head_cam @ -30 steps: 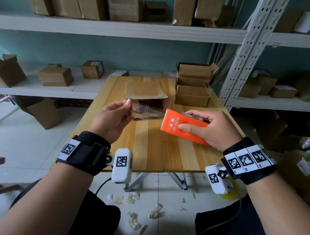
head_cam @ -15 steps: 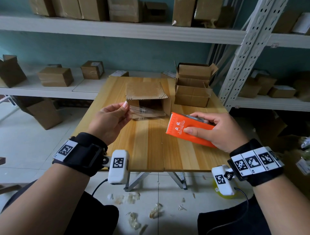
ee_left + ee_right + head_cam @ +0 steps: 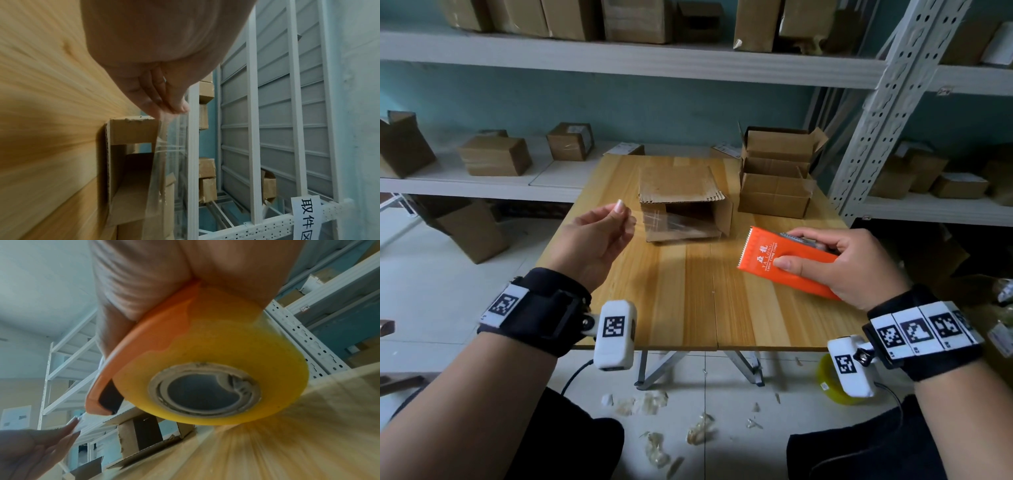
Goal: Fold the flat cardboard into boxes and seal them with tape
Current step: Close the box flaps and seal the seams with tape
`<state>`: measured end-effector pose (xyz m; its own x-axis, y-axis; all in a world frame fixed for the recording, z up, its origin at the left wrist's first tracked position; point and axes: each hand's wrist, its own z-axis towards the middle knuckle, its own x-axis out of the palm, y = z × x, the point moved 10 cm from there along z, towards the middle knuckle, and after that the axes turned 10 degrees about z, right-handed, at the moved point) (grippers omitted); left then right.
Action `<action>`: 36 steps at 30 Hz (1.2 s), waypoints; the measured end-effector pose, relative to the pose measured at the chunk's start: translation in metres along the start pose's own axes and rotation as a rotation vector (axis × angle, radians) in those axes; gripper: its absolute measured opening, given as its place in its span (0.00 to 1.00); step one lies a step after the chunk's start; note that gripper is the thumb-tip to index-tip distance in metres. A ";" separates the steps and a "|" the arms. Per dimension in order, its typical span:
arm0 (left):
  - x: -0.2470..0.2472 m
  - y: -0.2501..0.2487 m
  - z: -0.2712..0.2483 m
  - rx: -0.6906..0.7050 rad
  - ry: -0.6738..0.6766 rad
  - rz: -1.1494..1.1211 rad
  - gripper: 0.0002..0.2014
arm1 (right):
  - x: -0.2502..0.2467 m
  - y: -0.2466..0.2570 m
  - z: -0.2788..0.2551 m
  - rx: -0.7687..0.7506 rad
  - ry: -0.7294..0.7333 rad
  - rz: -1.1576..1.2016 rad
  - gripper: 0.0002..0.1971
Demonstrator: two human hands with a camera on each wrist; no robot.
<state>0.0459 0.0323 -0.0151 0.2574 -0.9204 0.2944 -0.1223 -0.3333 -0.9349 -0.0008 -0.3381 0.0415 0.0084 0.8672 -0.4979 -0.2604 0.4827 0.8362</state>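
Observation:
A brown cardboard box (image 3: 681, 181) lies on its side in the middle of the wooden table (image 3: 688, 308), its open end facing me. My left hand (image 3: 625, 214) pinches one end of a clear tape strip (image 3: 674, 222) that stretches across the box's opening. In the left wrist view the tape (image 3: 159, 162) hangs from the fingertips (image 3: 174, 107) in front of the box (image 3: 131, 129). My right hand (image 3: 789, 249) grips an orange tape dispenser (image 3: 767, 270) to the box's right. It carries a yellow tape roll (image 3: 226, 344). Whether the strip still joins the dispenser is unclear.
A stack of folded boxes (image 3: 774, 174) stands at the table's back right. A white perforated rack post (image 3: 876, 120) rises to the right. Shelves (image 3: 482, 185) behind hold more boxes. Tape scraps (image 3: 654, 404) and a yellow roll (image 3: 825, 380) lie on the floor.
My hands have drawn apart: the left went left and away from me, the right went right with the dispenser. The tape strip between them now spans the box's opening.

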 end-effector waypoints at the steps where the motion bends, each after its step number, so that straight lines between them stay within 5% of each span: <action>1: 0.002 -0.002 -0.001 0.025 0.021 0.020 0.05 | -0.001 0.000 0.000 0.003 -0.015 0.001 0.23; 8: 0.019 -0.027 -0.017 0.278 0.062 0.081 0.05 | -0.010 -0.006 0.013 0.040 -0.108 -0.048 0.27; 13: 0.039 -0.039 -0.033 0.385 0.168 0.031 0.05 | -0.008 -0.011 0.024 0.120 -0.121 -0.083 0.20; 16: 0.052 -0.043 -0.044 0.442 0.253 0.048 0.05 | -0.007 -0.014 0.031 0.160 -0.146 -0.131 0.28; 19: 0.069 -0.039 -0.056 0.469 0.322 0.086 0.03 | -0.010 -0.015 0.033 0.219 -0.218 -0.206 0.34; 24: 0.096 -0.027 -0.076 0.487 0.433 0.198 0.03 | -0.007 -0.010 0.036 0.273 -0.227 -0.225 0.28; 36: 0.119 -0.017 -0.085 0.466 0.502 0.213 0.04 | -0.001 -0.008 0.037 0.269 -0.235 -0.259 0.34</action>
<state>-0.0025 -0.0886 0.0526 -0.2120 -0.9761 0.0473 0.3301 -0.1171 -0.9367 0.0370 -0.3388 0.0440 0.2675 0.7028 -0.6592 0.0397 0.6755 0.7363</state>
